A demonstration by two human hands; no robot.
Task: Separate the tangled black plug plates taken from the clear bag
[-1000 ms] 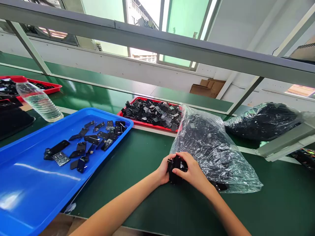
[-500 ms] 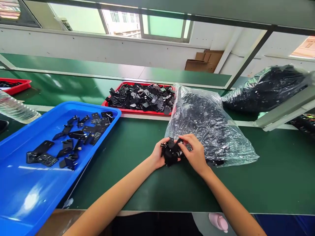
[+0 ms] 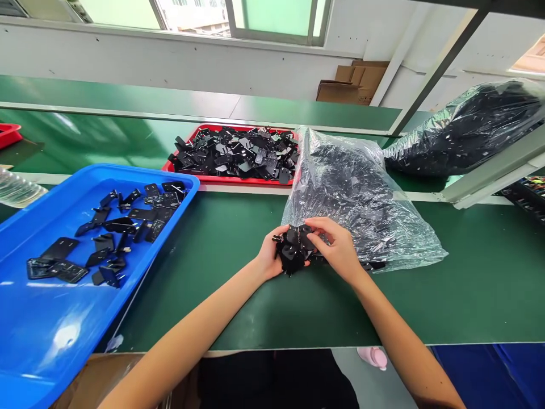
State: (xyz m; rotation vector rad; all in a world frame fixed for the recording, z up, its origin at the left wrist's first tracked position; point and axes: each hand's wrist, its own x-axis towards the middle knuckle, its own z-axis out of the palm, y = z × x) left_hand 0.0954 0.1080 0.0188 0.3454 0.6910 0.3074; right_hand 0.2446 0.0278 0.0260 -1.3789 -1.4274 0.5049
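A cluster of small black parts [image 3: 292, 253] rests in my left hand [image 3: 268, 255], whose fingers curl round it above the green table. The fingertips of my right hand [image 3: 336, 247] pinch a black piece at the cluster's right side. Just behind my hands lies a clear plastic bag [image 3: 344, 193] full of black parts. To the left, a blue tray [image 3: 38, 329] holds several black parts [image 3: 142, 214] spread over its far half. A red tray [image 3: 225, 180] heaped with black parts [image 3: 242, 153] stands behind, left of the bag.
Another filled plastic bag [image 3: 468, 133] lies at the back right, beside a slanted metal support [image 3: 498, 165]. A clear ribbed plastic item [image 3: 19, 188] and part of a red tray [image 3: 9, 135] show at the left edge. Cardboard boxes [image 3: 353, 83] stand beyond the table.
The view has tilted down and shifted slightly. The black piece between my right fingertips, raised at an angle before, now sits lower against the cluster in my left hand.
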